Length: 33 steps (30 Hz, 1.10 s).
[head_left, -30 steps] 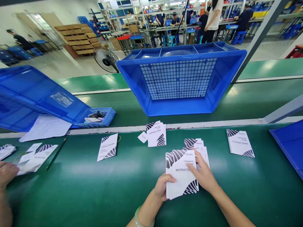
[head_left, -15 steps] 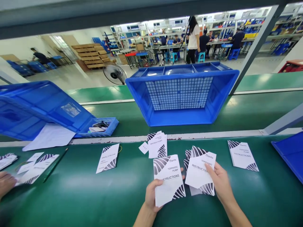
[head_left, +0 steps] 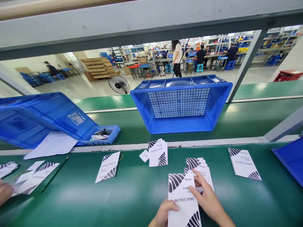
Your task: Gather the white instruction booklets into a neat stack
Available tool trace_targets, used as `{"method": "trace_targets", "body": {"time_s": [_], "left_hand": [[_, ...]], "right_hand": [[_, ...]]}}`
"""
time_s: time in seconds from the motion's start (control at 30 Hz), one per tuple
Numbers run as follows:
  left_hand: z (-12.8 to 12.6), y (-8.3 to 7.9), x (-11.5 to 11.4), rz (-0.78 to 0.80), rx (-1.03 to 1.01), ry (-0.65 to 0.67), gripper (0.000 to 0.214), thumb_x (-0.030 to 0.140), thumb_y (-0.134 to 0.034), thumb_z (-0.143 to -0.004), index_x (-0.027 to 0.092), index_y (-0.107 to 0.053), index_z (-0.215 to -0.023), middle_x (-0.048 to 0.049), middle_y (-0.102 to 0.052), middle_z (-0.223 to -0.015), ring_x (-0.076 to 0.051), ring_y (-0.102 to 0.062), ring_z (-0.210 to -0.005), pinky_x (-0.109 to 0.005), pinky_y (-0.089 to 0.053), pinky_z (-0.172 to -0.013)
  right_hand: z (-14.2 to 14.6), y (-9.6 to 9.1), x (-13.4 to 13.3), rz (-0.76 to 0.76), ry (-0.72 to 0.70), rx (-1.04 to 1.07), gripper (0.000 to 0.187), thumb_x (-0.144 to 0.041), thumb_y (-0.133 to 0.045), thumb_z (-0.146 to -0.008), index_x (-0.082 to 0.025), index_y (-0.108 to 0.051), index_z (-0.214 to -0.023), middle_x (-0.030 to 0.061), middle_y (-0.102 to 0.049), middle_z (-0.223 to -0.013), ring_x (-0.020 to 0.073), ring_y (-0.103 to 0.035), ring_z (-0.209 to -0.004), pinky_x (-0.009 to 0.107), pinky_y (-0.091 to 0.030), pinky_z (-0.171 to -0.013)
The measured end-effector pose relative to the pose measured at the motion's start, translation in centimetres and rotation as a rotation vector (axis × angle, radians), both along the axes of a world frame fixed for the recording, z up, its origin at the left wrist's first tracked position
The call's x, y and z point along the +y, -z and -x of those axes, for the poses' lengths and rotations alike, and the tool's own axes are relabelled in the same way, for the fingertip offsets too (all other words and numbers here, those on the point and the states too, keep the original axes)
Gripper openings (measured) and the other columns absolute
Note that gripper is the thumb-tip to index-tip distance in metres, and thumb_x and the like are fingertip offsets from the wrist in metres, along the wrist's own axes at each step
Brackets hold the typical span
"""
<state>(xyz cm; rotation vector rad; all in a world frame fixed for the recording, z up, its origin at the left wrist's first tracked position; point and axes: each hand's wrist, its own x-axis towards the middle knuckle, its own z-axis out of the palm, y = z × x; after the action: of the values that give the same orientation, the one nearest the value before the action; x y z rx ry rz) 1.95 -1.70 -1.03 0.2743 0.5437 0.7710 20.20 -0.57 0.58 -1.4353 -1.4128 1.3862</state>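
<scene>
Co-worker's hand (head_left: 6, 191), far left, blurred; finger state not clear. Beside it, loose booklets (head_left: 39, 179) and a thin green stick (head_left: 55, 174).

Upside-down booklet (head_left: 107, 167), alone, a yellow loop at its edge.

Small card (head_left: 144, 155), against a fanned stack (head_left: 158, 159) of matching booklets.

Left hand (head_left: 165, 211): gripping the held booklet (head_left: 181, 211) by its left side, thumb on the cover. Held booklet: white, zebra-striped corners, lettered INSTRUCTIONS, raised near the front of the table; whether one copy or several, unclear.

Right hand (head_left: 207, 200): at its right edge, thumb over the cover, fingers partly spread before a loose pile (head_left: 208, 178); whether they pinch anything, I cannot tell.

Handling, as judged: light, thin, flexible, perhaps slick; corners apt to crease. Best held by the long sides, thumb on the cover, fingers beneath.

Right-hand booklet (head_left: 245, 167), lying askew, well apart from the pile.

Surface: green table (head_left: 82, 205), smooth, with glare. Along its far side, left to right: leaning blue crate (head_left: 63, 116), white sheet (head_left: 50, 146), small tray (head_left: 115, 134) of oddments, tipped blue crate (head_left: 181, 126).

Room: wooden pallets (head_left: 98, 67), fan (head_left: 118, 84), standing person (head_left: 176, 56) in a white top, seated workers at benches, red box (head_left: 287, 75).
</scene>
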Motion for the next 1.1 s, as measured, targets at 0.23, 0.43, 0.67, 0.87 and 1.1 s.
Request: {"method": "trace_targets", "body": {"time_s": [0.23,0.43,0.67,0.87,1.1], "left_hand": [[0.0,-1.1,0.1,0.082,0.116,-0.031,0.059,0.010,-0.053,-0.048,0.000,-0.062,-0.105,-0.0171,-0.067,-0.084,-0.032,-0.063,-0.084,-0.040,-0.049,-0.077],[0.6,-0.8,0.2,0.123,0.167,-0.050,0.051,0.007,-0.056,-0.050,0.001,-0.062,-0.100,-0.0163,-0.067,-0.087,-0.026,-0.063,-0.074,-0.031,-0.050,-0.063],[2.3,-1.8,1.5,0.097,0.006,-0.106,0.042,0.020,-0.055,-0.073,0.003,-0.059,-0.111,-0.0187,-0.063,-0.105,-0.028,-0.063,-0.090,-0.037,-0.048,-0.080],[3.3,-4.2,2.8,-0.053,-0.182,-0.154,0.063,0.043,-0.035,-0.089,0.009,-0.026,-0.142,-0.0238,-0.038,-0.136,-0.041,-0.040,-0.122,-0.050,-0.029,-0.102],[1.8,-2.5,1.6,0.083,-0.145,-0.021,0.061,0.029,-0.047,-0.079,0.001,-0.040,-0.133,-0.0208,-0.054,-0.122,-0.034,-0.054,-0.109,-0.041,-0.042,-0.090]], "right_hand": [[-0.1,-0.9,0.3,0.059,0.093,0.183,0.051,-0.050,-0.045,-0.089,-0.020,-0.034,-0.128,0.0026,-0.056,-0.080,0.0147,-0.052,-0.065,0.025,-0.048,-0.054],[-0.9,-1.1,0.4,-0.024,0.224,0.021,0.038,-0.048,-0.052,-0.087,-0.017,-0.050,-0.109,0.0046,-0.061,-0.084,0.0188,-0.054,-0.085,0.028,-0.045,-0.077],[-3.2,-1.3,1.5,0.015,0.504,0.331,0.042,-0.045,-0.062,-0.081,-0.018,-0.051,-0.112,0.0070,-0.063,-0.091,0.0192,-0.059,-0.078,0.028,-0.048,-0.065],[-5.4,-0.3,2.5,-0.070,0.415,-0.096,0.053,-0.051,-0.055,-0.082,-0.017,-0.048,-0.122,0.0103,-0.060,-0.102,0.0224,-0.057,-0.088,0.036,-0.049,-0.076],[-3.0,-0.9,1.4,-0.097,0.124,-0.230,0.046,-0.049,-0.043,-0.090,-0.026,-0.041,-0.129,0.0072,-0.050,-0.124,0.0218,-0.048,-0.110,0.034,-0.048,-0.083]]}}
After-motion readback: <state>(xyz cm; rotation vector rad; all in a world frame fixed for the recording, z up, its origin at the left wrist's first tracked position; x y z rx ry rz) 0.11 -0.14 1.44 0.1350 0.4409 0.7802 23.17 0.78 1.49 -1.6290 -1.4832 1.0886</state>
